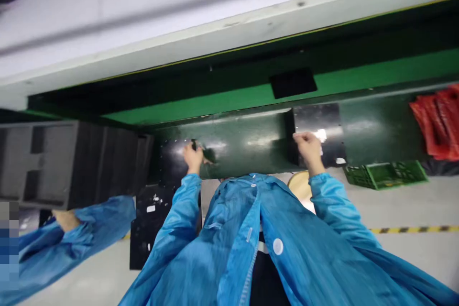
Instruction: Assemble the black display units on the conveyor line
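Along the dark green bench, the person's two hands worked well apart from each other. The left hand was partly closed, its fingers bent towards the thumb around a small dark piece; blur hid whether it was gripped or merely touched. Just left of that hand lay a black panel with a shiny top, and farther left stood a stack of black trays. The right hand was nearly closed, fingers curled in to the thumb, over the near part of a black box; whether it had hold of anything could not be told. Beyond this hand, slightly to its left, a black sheet lay against a bright green strip. Well to its right was a bundle of red pieces, with a green crate nearer, below the bench edge. Well left of the left hand, on its near side, a co-worker's blue sleeve reached across.
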The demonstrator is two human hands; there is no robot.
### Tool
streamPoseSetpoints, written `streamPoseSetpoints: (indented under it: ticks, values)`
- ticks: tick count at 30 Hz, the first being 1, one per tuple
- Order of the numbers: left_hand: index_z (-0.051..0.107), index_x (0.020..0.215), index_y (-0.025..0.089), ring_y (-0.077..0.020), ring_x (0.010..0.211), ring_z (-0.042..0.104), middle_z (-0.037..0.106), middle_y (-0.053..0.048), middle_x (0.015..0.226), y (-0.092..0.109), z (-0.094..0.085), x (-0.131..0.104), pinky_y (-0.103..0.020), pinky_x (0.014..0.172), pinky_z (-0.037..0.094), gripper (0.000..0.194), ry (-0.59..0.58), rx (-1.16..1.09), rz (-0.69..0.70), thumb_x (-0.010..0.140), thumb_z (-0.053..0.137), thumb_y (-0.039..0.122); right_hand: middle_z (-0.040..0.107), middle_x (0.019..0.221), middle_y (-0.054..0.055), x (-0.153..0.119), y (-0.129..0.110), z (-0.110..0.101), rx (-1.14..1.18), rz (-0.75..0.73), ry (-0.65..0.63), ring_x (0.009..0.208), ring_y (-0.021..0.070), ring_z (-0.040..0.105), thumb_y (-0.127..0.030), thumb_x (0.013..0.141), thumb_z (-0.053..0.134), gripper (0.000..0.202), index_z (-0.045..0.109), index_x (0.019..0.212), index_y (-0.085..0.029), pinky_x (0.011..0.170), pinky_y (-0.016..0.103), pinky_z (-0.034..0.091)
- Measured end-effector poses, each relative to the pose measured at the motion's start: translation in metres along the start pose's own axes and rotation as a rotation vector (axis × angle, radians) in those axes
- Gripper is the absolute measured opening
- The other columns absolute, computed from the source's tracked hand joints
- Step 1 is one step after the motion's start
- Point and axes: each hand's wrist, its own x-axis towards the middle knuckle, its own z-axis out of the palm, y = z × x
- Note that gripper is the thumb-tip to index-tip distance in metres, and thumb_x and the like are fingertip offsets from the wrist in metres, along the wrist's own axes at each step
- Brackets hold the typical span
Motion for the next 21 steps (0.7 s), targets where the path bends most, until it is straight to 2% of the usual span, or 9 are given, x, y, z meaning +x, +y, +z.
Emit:
streamPoseSetpoints:
  ticks: [1,3,5,8,11,14,16,18,21]
  values:
    - [0.057,0.154,0.012,-0.0406,0.154,0.045,0.049,-0.027,0.164,-0.035,-0.02,0.012,-0.058,0.124,0.042,0.059,0.076,0.075,-0.145,0.099,0.062,0.034,0.08,0.101,0.017,-0.017,-0.016,0.033,0.034,-0.006,-0.139,0.102,0.0347,0.076,-0.055,0.093,0.069,0.031,0.075,0.088,-0.025,0.103,0.054,0.06]
    - [0.047,0.162,0.014,-0.0442,0.16,0.037,0.037,-0.029,0.171,-0.091,-0.048,0.03,-0.065,0.124,0.039,0.072,0.1,0.136,-0.379,0.101,0.062,0.048,0.082,0.098,0.014,-0.059,-0.05,0.1,0.053,-0.023,-0.421,0.097,0.0307,0.076,-0.046,0.088,0.077,0.024,0.076,0.082,-0.022,0.099,0.048,0.061]
    - [0.037,0.168,0.017,-0.0447,0.162,0.032,0.032,-0.029,0.174,-0.125,-0.059,0.038,-0.068,0.125,0.035,0.088,0.036,0.146,-0.455,0.098,0.064,0.062,0.082,0.089,0.009,-0.101,-0.082,0.162,0.059,-0.029,-0.709,0.089,0.0259,0.076,-0.036,0.083,0.085,0.019,0.076,0.077,-0.021,0.093,0.041,0.062]
    - [0.035,0.17,0.022,-0.0446,0.157,0.036,0.037,-0.027,0.171,-0.141,-0.056,0.037,-0.064,0.125,0.035,0.103,-0.028,0.165,-0.395,0.088,0.073,0.071,0.079,0.081,0.005,-0.153,-0.12,0.238,0.098,0.111,-1.043,0.084,0.0222,0.074,-0.035,0.078,0.093,0.022,0.077,0.081,-0.021,0.087,0.034,0.061]
    - [0.041,0.169,0.026,-0.0455,0.149,0.043,0.044,-0.026,0.163,-0.13,-0.046,0.025,-0.061,0.12,0.038,0.106,-0.034,0.187,-0.333,0.082,0.077,0.075,0.08,0.09,0.004,-0.183,-0.149,0.289,0.159,0.315,-1.139,0.086,0.0201,0.074,-0.039,0.078,0.095,0.03,0.076,0.092,-0.021,0.084,0.031,0.059]
    - [0.044,0.169,0.027,-0.046,0.144,0.047,0.05,-0.026,0.155,-0.106,-0.035,0.009,-0.06,0.116,0.04,0.105,-0.036,0.202,-0.281,0.083,0.075,0.077,0.08,0.099,0.005,-0.198,-0.166,0.316,0.242,0.43,-1.076,0.09,0.0187,0.073,-0.042,0.083,0.09,0.032,0.073,0.1,-0.02,0.088,0.03,0.058]
    - [0.045,0.169,0.026,-0.0472,0.143,0.049,0.054,-0.027,0.152,-0.089,-0.027,-0.001,-0.062,0.116,0.04,0.104,-0.046,0.191,-0.265,0.084,0.074,0.077,0.081,0.099,0.006,-0.2,-0.168,0.318,0.278,0.473,-0.963,0.091,0.0196,0.072,-0.045,0.088,0.084,0.033,0.073,0.105,-0.02,0.087,0.031,0.057]
    - [0.046,0.169,0.026,-0.0486,0.143,0.05,0.057,-0.028,0.15,-0.073,-0.019,-0.009,-0.064,0.117,0.039,0.103,-0.075,0.129,-0.252,0.084,0.074,0.078,0.081,0.098,0.007,-0.195,-0.163,0.308,0.292,0.478,-0.845,0.092,0.0216,0.072,-0.049,0.09,0.078,0.036,0.073,0.109,-0.019,0.085,0.032,0.057]
    - [0.053,0.165,0.025,-0.0467,0.149,0.049,0.06,-0.025,0.153,-0.053,-0.002,-0.016,-0.063,0.123,0.036,0.1,-0.177,-0.091,-0.202,0.085,0.073,0.081,0.081,0.101,0.007,-0.18,-0.152,0.272,0.282,0.346,-0.726,0.097,0.0243,0.073,-0.056,0.093,0.074,0.042,0.075,0.114,-0.019,0.086,0.032,0.056]
